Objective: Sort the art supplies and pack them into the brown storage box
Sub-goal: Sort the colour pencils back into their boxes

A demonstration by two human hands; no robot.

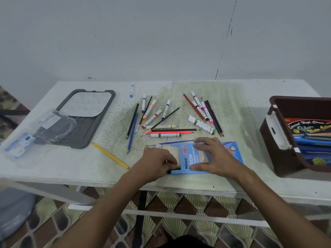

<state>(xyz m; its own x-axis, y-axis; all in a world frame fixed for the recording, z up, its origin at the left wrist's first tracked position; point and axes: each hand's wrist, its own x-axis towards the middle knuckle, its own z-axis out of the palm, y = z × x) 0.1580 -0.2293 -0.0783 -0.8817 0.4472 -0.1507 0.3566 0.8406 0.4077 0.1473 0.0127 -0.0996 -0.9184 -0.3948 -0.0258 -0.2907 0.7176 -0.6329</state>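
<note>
While the right hand [212, 156] lies spread and flat on the blue pencil carton [189, 162] at the near middle of the table [53, 165], the left hand [158, 162] pinches pencil ends at the carton's open left mouth. I judge the carton light, thin card, easily crushed, so it is best held by its long edges; the pencils are stiff, smooth and apt to roll. Loose beyond it I count about thirteen markers [152, 119] and roughly ten pencils, among them one yellow pencil [110, 155] near left. One brown storage box [279, 140] stands far right, already holding packets. One grey tray [100, 120] sits left.
</note>
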